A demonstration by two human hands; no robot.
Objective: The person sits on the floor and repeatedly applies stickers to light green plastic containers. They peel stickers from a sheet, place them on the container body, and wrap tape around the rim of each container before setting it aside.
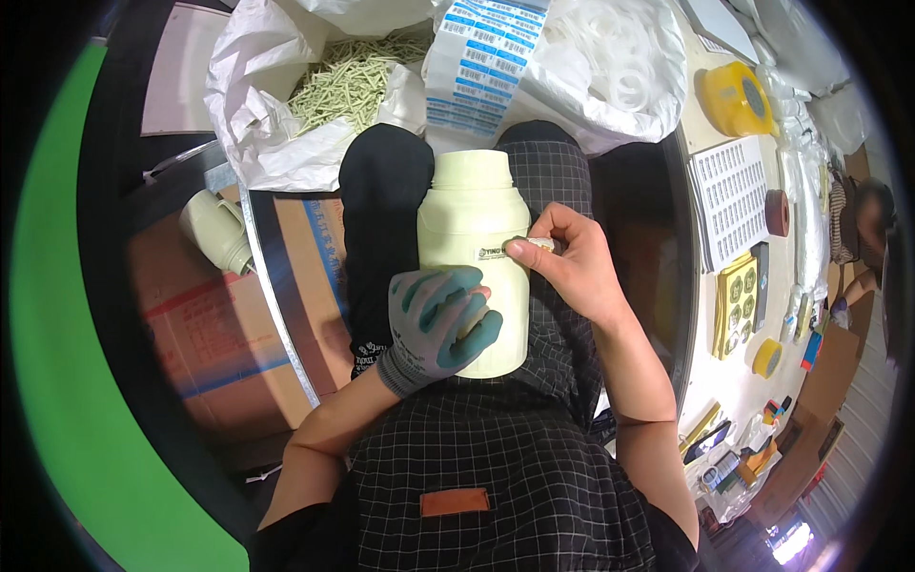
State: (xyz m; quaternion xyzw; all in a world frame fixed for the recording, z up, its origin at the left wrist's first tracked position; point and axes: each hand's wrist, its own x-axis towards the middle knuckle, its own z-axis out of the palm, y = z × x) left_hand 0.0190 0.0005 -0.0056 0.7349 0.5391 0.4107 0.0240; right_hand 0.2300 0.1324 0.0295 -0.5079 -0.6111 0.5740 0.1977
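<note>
A pale yellow-green thermos flask body (473, 221) lies on my lap between my knees, its ribbed neck pointing away from me. My left hand (440, 319), in a grey and teal work glove with one bare fingertip showing, is curled against the flask's lower left side and holds it. On the flask's upper side sits a small label (491, 254) with dark print. My bare right hand (570, 253) is pinched at the right end of that label, thumb against the flask. Something small and whitish shows between its fingers, too covered to name.
Ahead stand a white sack of pale green strips (348, 86), a sheet of blue-and-white labels (481, 67) and a sack of clear plastic rings (620, 62). Another green flask (215, 231) lies left on cartons (214, 324). Tape rolls (736, 99) and printed sheets (729, 198) cover the right-hand table.
</note>
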